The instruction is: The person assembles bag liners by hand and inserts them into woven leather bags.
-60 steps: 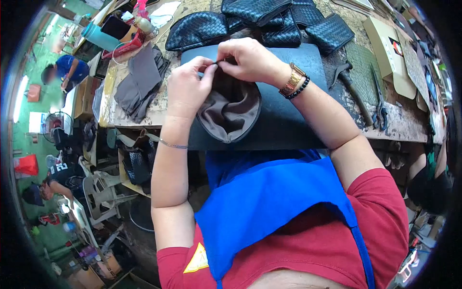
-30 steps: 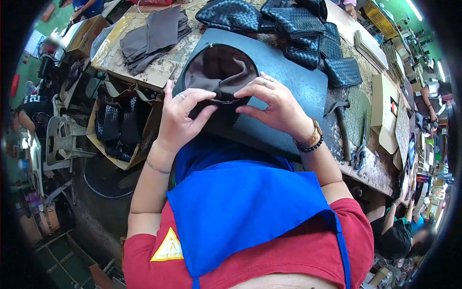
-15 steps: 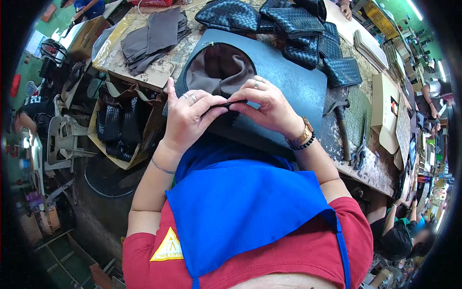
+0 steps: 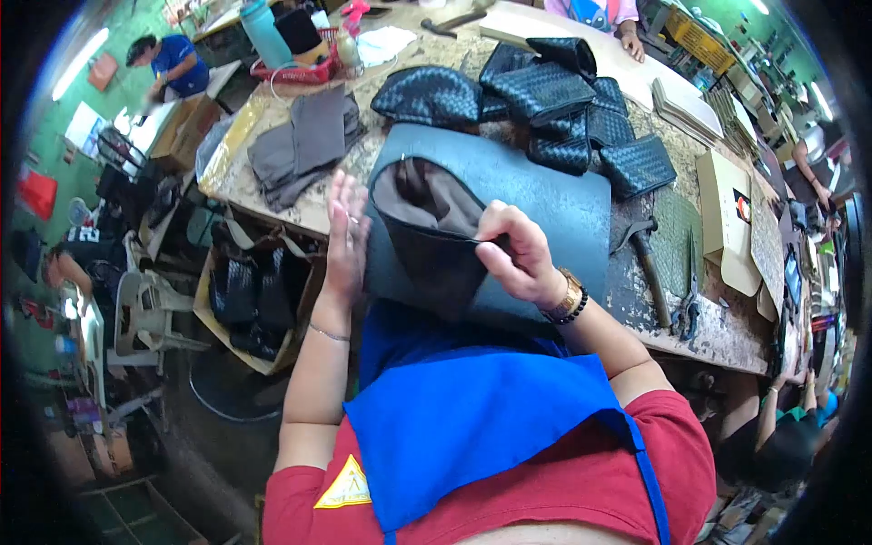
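Observation:
A dark pouch (image 4: 427, 268) with a brown lining has its mouth open, lying on a smooth blue-grey board (image 4: 568, 204). Thumb and fingers of my right hand (image 4: 520, 252) pinch the near rim of this pouch. To the left of the pouch, my left hand (image 4: 345, 241) is raised beside the board's edge, fingers stretched out and slightly blurred, holding nothing. A small metal piece shows at the far end of the pouch's mouth. What lies inside the lining folds is hidden.
Black woven pouches (image 4: 545, 95) are heaped behind the board, and folded brown cloth pieces (image 4: 304, 150) lie to the left. A hammer (image 4: 649, 272) rests at right. A box of black woven goods (image 4: 254, 300) stands low left. Other people work farther off.
My left hand has let go of the pouch's rim and moved left, its fingers straightening. My right hand keeps its pinch, lower in view. The camera view has shifted, showing more of the far table.

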The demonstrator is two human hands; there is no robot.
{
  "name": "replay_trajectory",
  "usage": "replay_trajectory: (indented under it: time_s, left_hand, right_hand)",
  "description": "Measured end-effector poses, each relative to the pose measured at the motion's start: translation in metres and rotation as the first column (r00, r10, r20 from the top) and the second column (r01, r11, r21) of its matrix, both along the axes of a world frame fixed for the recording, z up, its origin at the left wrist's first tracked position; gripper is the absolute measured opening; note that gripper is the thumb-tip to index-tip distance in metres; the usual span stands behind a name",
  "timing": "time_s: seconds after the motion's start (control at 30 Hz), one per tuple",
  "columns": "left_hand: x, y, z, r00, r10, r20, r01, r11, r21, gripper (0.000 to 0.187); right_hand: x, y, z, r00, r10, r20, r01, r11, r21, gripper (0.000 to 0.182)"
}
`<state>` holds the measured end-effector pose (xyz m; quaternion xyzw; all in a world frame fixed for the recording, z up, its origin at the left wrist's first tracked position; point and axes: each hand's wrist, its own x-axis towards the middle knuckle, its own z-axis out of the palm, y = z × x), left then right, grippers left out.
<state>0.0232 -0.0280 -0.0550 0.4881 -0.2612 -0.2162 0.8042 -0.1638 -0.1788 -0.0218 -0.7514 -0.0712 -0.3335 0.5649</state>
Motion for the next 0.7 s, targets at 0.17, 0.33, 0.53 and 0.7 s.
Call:
replay_trajectory:
  time_s: [0.17, 0.33, 0.53, 0.7]
  left_hand:
    - [0.018, 0.018, -0.033, 0.805, -0.503, -0.313, 0.535, 0.845, 0.018, 0.067]
    - [0.010, 0.005, 0.005, 0.965, -0.260, 0.024, 0.259, 0.965, 0.043, 0.034]
    - [-0.028, -0.015, 0.052, 0.729, 0.026, 0.684, -0.235, 0.948, 0.216, 0.034]
    - [-0.032, -0.031, 0.048, 0.403, 0.097, 0.910, -0.322, 0.946, 0.041, 0.041]
  right_hand:
    - [-0.002, -0.016, -0.010, 0.988, 0.023, 0.155, -0.050, 0.984, 0.174, 0.004]
    - [-0.003, -0.062, 0.008, 0.973, -0.223, 0.054, 0.230, 0.944, -0.236, 0.013]
    - [0.012, -0.034, 0.063, 0.938, -0.315, 0.144, 0.344, 0.804, -0.486, 0.046]
    - [0.021, -0.021, 0.059, 0.941, -0.335, 0.042, 0.320, 0.845, -0.428, 0.045]
